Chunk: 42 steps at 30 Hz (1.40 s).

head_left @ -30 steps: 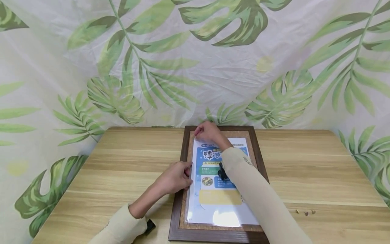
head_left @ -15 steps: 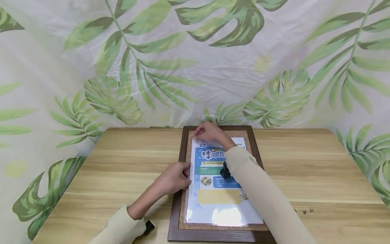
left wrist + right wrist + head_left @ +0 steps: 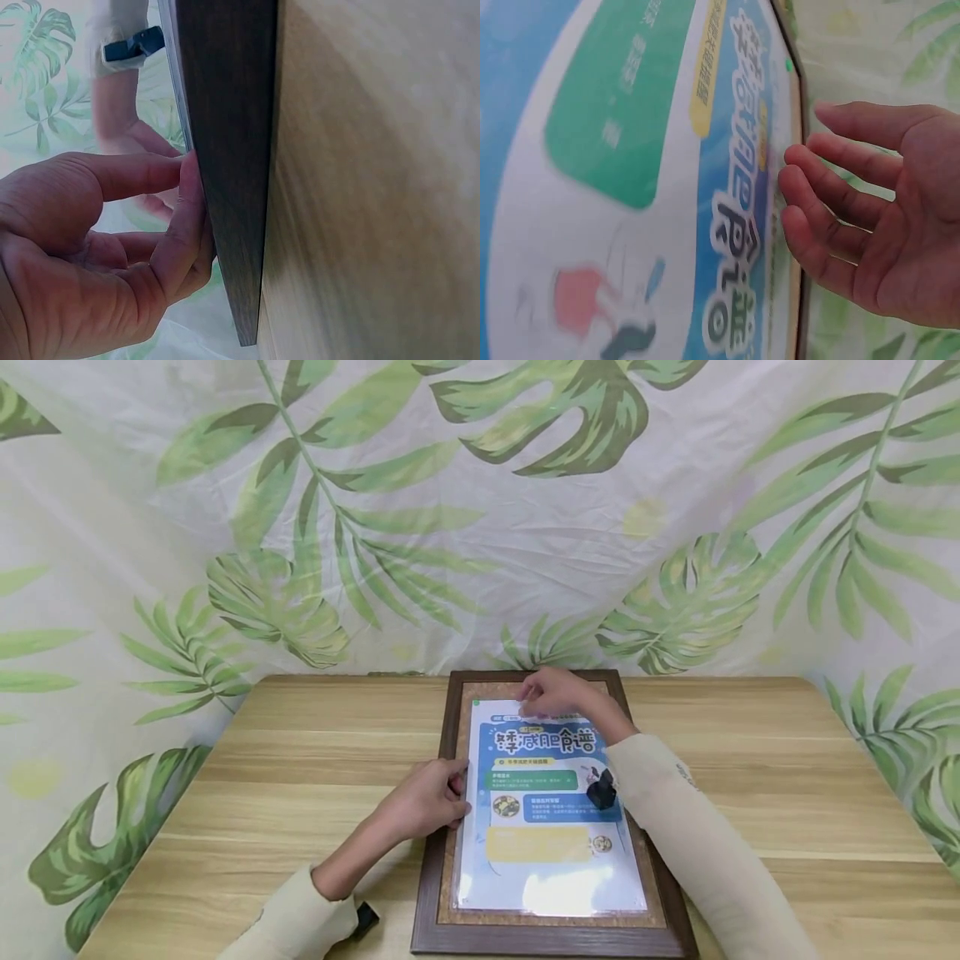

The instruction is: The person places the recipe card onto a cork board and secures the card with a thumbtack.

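Note:
A laminated poster (image 3: 551, 881) with blue headings lies on a cork board (image 3: 447, 893) inside a dark brown frame (image 3: 431, 893). A green pushpin (image 3: 476, 702) sits in the poster's top left corner. My left hand (image 3: 426, 797) rests across the frame's left side, its thumb and fingertips touching the poster's left edge. The left wrist view shows that hand (image 3: 112, 232) with fingers bent against the frame side (image 3: 229, 150). My right hand (image 3: 558, 695) hovers over the poster's top edge; in the right wrist view its fingers (image 3: 840, 191) are loosely curved and hold nothing.
The wooden table (image 3: 322, 727) stretches to both sides of the frame. Behind it hangs a leaf-patterned cloth (image 3: 405, 568). A black wrist camera (image 3: 365, 920) is on the left sleeve, another wrist camera (image 3: 602, 791) on the right.
My right hand has let go of the pushpin at the top left corner and moved right along the poster's top. The green pin now shows. The left hand has stayed in place.

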{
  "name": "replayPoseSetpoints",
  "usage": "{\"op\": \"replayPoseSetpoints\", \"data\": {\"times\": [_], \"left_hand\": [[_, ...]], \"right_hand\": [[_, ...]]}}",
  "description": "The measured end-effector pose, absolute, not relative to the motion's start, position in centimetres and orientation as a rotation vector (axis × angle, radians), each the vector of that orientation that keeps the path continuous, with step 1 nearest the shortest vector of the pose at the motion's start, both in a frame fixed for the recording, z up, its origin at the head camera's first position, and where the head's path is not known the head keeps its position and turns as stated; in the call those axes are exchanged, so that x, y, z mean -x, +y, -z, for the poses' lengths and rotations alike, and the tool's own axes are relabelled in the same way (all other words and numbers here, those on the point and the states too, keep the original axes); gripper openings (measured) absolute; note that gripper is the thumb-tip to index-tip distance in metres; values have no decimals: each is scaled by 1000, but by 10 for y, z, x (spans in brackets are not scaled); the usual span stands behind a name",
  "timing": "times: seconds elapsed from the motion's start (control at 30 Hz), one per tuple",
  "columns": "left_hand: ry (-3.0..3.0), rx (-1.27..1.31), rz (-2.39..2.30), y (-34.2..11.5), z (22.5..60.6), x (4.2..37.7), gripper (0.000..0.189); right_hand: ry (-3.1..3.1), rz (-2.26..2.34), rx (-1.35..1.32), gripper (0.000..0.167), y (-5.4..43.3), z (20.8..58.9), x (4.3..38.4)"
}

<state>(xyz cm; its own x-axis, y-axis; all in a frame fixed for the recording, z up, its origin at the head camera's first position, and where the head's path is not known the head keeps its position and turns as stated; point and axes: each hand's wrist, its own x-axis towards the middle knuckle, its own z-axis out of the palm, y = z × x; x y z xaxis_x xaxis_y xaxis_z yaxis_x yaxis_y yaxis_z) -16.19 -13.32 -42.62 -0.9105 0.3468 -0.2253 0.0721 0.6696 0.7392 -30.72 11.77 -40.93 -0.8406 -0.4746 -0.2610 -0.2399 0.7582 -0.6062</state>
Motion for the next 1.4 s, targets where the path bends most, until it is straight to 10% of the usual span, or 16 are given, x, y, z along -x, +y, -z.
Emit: {"op": "replayPoseSetpoints", "data": {"times": [1.4], "left_hand": [[2515,-381,-1116,-138,425,162,68]], "right_hand": [[2671,982,757,27,253,390,192]]}}
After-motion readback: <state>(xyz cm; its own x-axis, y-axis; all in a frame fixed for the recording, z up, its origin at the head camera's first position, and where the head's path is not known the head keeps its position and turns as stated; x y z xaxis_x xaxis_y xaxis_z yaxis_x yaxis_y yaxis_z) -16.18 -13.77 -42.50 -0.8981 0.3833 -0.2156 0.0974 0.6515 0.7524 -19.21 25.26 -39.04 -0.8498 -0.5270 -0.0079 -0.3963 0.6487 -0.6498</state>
